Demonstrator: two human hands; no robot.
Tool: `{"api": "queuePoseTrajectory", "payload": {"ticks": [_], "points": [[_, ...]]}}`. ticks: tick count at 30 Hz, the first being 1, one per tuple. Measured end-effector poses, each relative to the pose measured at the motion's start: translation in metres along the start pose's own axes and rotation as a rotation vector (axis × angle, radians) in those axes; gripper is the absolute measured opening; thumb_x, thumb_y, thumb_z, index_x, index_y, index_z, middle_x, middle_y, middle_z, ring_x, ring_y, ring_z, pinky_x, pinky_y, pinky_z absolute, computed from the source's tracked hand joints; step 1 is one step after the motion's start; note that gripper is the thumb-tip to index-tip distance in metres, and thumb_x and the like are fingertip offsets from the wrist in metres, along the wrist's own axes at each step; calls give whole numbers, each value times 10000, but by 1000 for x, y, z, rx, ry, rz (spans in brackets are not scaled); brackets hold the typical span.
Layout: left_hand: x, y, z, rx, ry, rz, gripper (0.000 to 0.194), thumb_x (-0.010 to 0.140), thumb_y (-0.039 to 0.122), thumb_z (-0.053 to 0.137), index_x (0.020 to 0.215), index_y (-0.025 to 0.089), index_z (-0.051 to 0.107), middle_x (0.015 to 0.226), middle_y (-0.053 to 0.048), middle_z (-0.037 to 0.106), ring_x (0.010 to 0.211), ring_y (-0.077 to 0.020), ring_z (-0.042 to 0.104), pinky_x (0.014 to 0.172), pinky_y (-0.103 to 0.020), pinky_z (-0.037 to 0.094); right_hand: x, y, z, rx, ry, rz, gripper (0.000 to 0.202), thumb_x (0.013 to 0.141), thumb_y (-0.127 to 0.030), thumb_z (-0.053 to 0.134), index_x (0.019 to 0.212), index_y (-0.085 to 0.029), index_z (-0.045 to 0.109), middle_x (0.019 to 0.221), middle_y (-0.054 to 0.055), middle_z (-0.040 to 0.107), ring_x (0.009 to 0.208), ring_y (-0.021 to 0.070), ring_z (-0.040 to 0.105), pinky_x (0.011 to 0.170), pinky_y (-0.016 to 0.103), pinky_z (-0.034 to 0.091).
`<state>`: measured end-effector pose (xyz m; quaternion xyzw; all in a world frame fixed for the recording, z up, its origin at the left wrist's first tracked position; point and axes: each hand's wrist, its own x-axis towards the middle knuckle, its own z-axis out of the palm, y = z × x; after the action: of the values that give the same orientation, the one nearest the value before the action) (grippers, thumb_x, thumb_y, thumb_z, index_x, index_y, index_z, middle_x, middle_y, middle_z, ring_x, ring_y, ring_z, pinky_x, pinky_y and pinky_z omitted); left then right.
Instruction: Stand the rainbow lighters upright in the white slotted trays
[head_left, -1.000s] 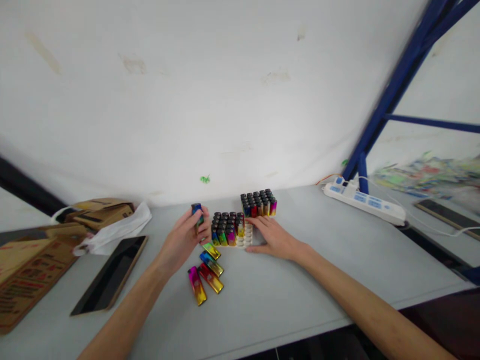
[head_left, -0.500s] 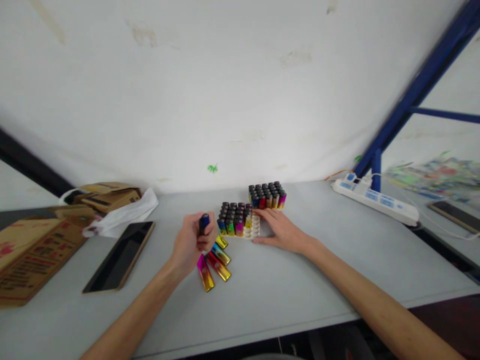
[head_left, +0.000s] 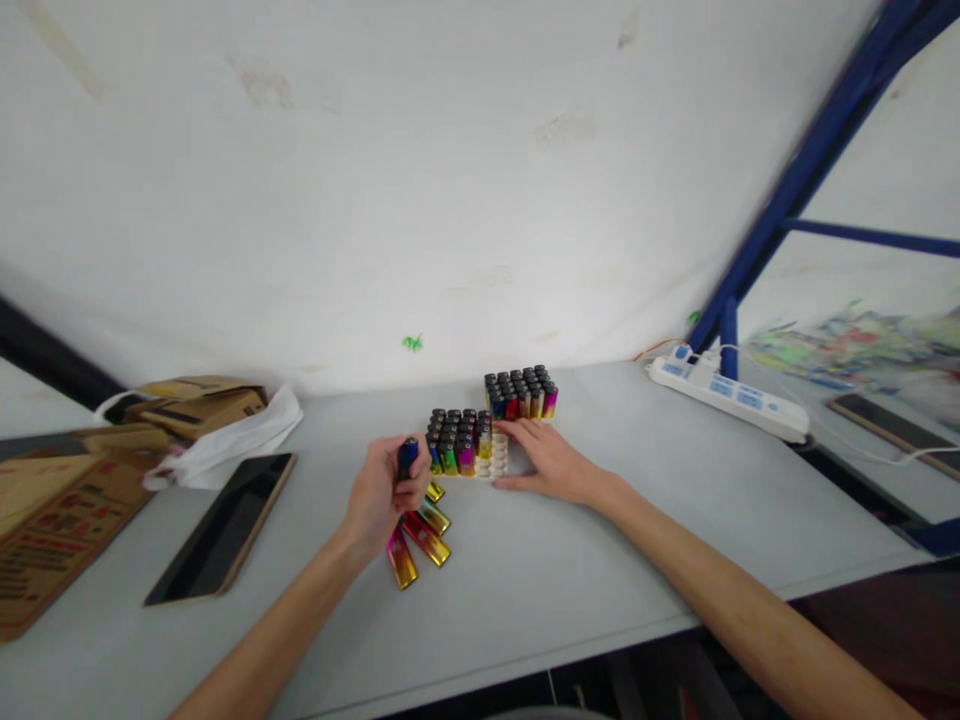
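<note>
My left hand [head_left: 388,490] is wrapped round a dark blue cylinder [head_left: 407,458] with a metallic top, held upright left of a white tray [head_left: 496,462] with round pockets. Several black-topped, shiny coloured cylinders [head_left: 456,440] stand in the tray's left part, while pockets at its right show bare. My right hand [head_left: 541,462] rests at the tray's right edge, fingers apart, with nothing visible in it. Behind stands a second block of similar cylinders [head_left: 521,392]. Several shiny sleeves or cylinders [head_left: 426,538] in gold, red and magenta lie on the table below my left hand, partly hidden by it.
Cardboard boxes [head_left: 71,520], a white plastic bag [head_left: 240,440] and a dark tablet or phone [head_left: 221,530] lie on the left. At the right are a white power strip [head_left: 727,398] with cables, another phone [head_left: 896,432] and a blue metal frame [head_left: 780,200].
The whole view has shifted slightly, so the table's things appear a little further left. Both hands keep nearly the same pose and place beside the tray.
</note>
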<state>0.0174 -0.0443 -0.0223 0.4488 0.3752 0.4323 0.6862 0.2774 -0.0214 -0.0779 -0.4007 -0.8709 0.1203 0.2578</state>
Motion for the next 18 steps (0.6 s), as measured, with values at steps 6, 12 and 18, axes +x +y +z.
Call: {"api": "queuePoseTrajectory", "payload": {"ticks": [6, 12, 18], "points": [[1, -5, 4, 40, 72, 8, 344, 848, 404, 454, 578, 201, 391, 511, 88, 177, 433, -72, 121, 391, -184, 129, 0, 0, 0, 15, 9, -5, 816, 863, -592, 703, 1492, -178, 391, 1357, 197, 583, 1225, 339, 562, 1037, 523, 455], [0, 0, 8, 15, 35, 105, 317, 888, 523, 521, 846, 209, 510, 527, 92, 343, 390, -67, 236, 363, -166, 232, 0, 0, 0, 9, 3, -4, 834, 849, -584, 723, 1487, -161, 393, 1363, 200, 577, 1225, 338, 559, 1043, 517, 451], [0, 14, 20, 274, 19, 314, 231, 902, 414, 625, 985, 217, 538, 737, 28, 607, 539, -120, 557, 502, -251, 502, 1, 2, 1, 5, -2, 3, 830, 843, -590, 727, 1479, -171, 398, 1352, 183, 583, 1206, 337, 570, 1021, 512, 459]]}}
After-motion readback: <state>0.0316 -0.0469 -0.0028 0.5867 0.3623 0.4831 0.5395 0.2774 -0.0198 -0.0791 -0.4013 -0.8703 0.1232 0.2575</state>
